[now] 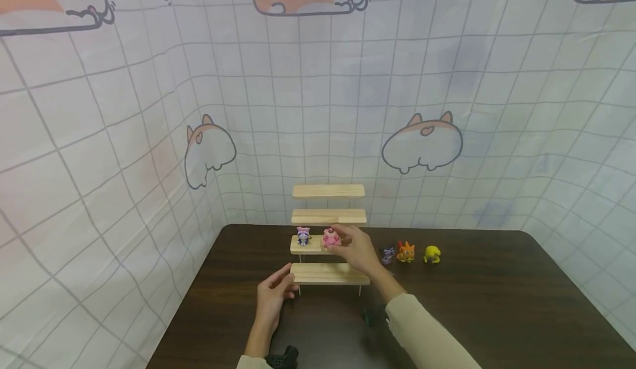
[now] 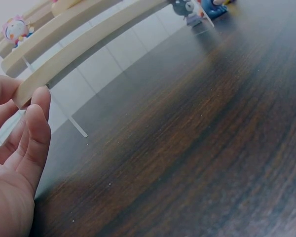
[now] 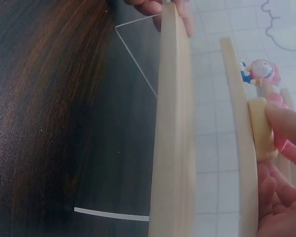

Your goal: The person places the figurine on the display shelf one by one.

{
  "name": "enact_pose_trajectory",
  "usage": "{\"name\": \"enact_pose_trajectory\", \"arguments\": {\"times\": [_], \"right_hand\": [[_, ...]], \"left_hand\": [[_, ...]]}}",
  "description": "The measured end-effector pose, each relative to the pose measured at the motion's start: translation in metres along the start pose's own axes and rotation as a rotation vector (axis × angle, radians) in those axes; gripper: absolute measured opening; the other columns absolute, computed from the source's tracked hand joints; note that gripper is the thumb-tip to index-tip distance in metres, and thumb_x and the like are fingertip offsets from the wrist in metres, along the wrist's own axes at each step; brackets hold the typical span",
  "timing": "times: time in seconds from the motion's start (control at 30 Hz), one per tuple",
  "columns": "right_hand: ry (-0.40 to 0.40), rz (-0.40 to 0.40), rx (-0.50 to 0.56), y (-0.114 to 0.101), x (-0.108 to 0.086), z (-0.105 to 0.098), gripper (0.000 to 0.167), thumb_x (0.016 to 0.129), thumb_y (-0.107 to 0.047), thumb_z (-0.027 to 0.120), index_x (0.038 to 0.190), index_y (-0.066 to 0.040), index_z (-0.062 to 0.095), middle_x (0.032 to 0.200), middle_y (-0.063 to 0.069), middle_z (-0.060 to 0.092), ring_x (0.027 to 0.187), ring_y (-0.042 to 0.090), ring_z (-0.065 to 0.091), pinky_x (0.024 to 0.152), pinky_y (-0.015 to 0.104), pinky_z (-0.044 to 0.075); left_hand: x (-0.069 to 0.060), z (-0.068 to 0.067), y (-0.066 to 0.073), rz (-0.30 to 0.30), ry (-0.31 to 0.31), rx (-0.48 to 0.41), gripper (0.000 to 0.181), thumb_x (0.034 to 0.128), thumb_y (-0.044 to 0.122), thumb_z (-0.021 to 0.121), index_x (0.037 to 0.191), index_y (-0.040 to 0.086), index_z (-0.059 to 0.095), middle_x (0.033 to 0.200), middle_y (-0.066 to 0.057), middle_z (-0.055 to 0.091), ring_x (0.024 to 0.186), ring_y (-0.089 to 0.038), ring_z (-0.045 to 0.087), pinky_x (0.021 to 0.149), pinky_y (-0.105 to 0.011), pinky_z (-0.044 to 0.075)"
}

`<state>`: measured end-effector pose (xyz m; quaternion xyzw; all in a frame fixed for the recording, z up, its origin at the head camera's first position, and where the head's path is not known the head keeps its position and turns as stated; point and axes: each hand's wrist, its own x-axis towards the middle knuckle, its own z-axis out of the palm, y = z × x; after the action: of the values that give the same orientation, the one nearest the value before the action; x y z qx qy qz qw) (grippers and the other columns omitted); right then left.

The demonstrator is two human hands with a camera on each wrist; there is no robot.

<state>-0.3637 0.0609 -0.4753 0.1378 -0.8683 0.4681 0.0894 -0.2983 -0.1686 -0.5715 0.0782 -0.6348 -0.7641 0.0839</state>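
A tiered wooden rack stands on the dark table, its lowest shelf (image 1: pixel 330 274) nearest the person. The left hand (image 1: pixel 272 297) pinches that shelf's left end; in the left wrist view the thumb and fingers of the hand (image 2: pixel 24 143) lie around the shelf end (image 2: pixel 34 89). On the second shelf sits a purple-and-pink figurine (image 1: pixel 303 236). To its right the right hand (image 1: pixel 355 247) holds a pink figurine (image 1: pixel 330 238) at that shelf. The right wrist view shows the pink figurine's cream base (image 3: pixel 260 129) against the shelf (image 3: pixel 240 128), with the fingers (image 3: pixel 288 123) around it.
Right of the rack on the table (image 1: pixel 477 291) are a purple-grey figurine (image 1: pixel 387 255), an orange one (image 1: pixel 406 252) and a yellow one (image 1: pixel 432 254). Two upper shelves (image 1: pixel 328 191) rise behind. A grid-patterned cloth (image 1: pixel 318 93) hangs around the table's back and sides.
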Motion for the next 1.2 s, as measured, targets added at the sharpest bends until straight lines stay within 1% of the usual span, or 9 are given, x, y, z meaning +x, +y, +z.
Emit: {"name": "enact_pose_trajectory", "arguments": {"times": [0.17, 0.43, 0.53, 0.83, 1.0, 1.2], "right_hand": [[0.01, 0.016, 0.033, -0.0008, -0.0014, -0.0018, 0.054, 0.083, -0.02, 0.086, 0.134, -0.018, 0.069, 0.121, 0.007, 0.07, 0.098, 0.024, 0.069, 0.076, 0.034, 0.059], [0.041, 0.024, 0.015, -0.0019, -0.0003, 0.001, 0.053, 0.082, -0.021, 0.087, 0.132, -0.018, 0.069, 0.124, 0.008, 0.072, 0.099, 0.024, 0.071, 0.081, 0.039, 0.059], [0.045, 0.035, 0.01, -0.0027, -0.0007, 0.0018, 0.052, 0.082, -0.021, 0.087, 0.132, -0.019, 0.069, 0.126, 0.008, 0.072, 0.098, 0.023, 0.071, 0.081, 0.038, 0.059], [0.063, 0.024, 0.001, -0.0013, 0.0001, 0.0023, 0.049, 0.082, -0.022, 0.088, 0.128, -0.018, 0.071, 0.125, 0.007, 0.074, 0.093, 0.019, 0.071, 0.076, 0.034, 0.058], [0.071, 0.031, -0.001, 0.0002, 0.0016, 0.004, 0.048, 0.082, -0.023, 0.088, 0.126, -0.019, 0.072, 0.124, 0.005, 0.075, 0.09, 0.016, 0.069, 0.074, 0.03, 0.056], [0.077, 0.037, -0.017, 0.0005, 0.0028, 0.0053, 0.049, 0.082, -0.024, 0.088, 0.127, -0.018, 0.071, 0.123, 0.005, 0.075, 0.09, 0.015, 0.069, 0.074, 0.03, 0.056]], "left_hand": [[0.0005, 0.0022, 0.001, -0.002, 0.01, 0.001, 0.044, 0.0955, 0.015, 0.073, 0.137, 0.003, 0.065, 0.107, -0.009, 0.075, 0.072, -0.011, 0.072, 0.059, -0.023, 0.057], [0.0005, 0.0025, 0.0019, -0.01, 0.021, 0.011, 0.043, 0.0959, 0.016, 0.073, 0.136, 0.003, 0.065, 0.112, -0.01, 0.075, 0.072, -0.011, 0.073, 0.059, -0.023, 0.058], [-0.0008, 0.0022, 0.0023, -0.007, 0.017, 0.009, 0.044, 0.0963, 0.016, 0.072, 0.137, 0.003, 0.064, 0.113, -0.01, 0.075, 0.072, -0.011, 0.072, 0.059, -0.023, 0.057], [-0.0004, 0.0021, 0.0024, -0.009, 0.009, -0.004, 0.045, 0.0952, 0.015, 0.074, 0.137, 0.003, 0.064, 0.105, -0.007, 0.076, 0.071, -0.011, 0.072, 0.058, -0.022, 0.057], [-0.0009, 0.002, 0.0016, -0.013, 0.008, 0.008, 0.046, 0.0966, 0.016, 0.072, 0.139, 0.001, 0.062, 0.1, -0.005, 0.075, 0.071, -0.011, 0.072, 0.059, -0.023, 0.057], [-0.002, 0.0022, 0.002, -0.009, 0.007, 0.008, 0.043, 0.0973, 0.015, 0.071, 0.138, 0.003, 0.063, 0.1, -0.004, 0.076, 0.072, -0.011, 0.072, 0.059, -0.023, 0.057]]}}
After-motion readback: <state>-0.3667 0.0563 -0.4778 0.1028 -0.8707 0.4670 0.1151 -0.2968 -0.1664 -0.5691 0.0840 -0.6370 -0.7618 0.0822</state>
